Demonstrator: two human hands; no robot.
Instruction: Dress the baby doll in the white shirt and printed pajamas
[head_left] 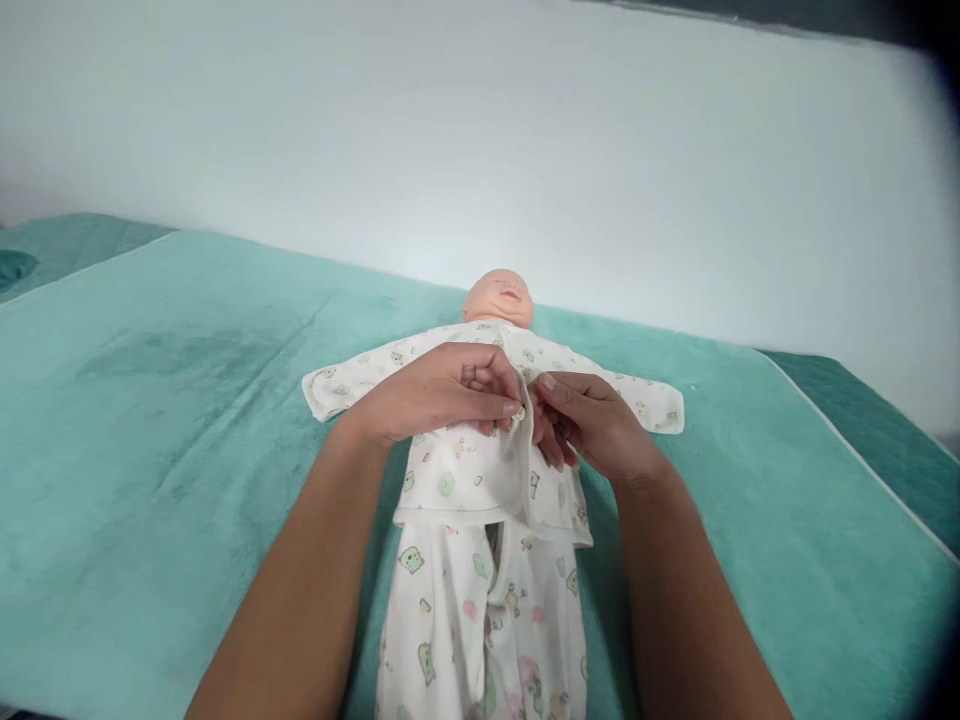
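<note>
A baby doll [498, 297] lies on its back, dressed in a white printed baby shirt [450, 485] and matching printed pants [427, 620]. Both sleeves spread out to the sides. My left hand [465, 385] pinches the edge of the shirt's front opening between thumb and fingers, beside a small button [519, 412]. On the other side of that edge, my right hand [589, 420] has its thumb and index finger pressed together at the placket, its other fingers curled below. What exactly lies between the right fingertips is partly hidden. Below the hands the shirt's front flap hangs slightly raised.
A teal towel [187, 450] spreads beneath the doll, with a fold line on the left. Darker green cloth [877, 440] shows at the right edge and far left. Behind the surface stands a white wall [420, 130].
</note>
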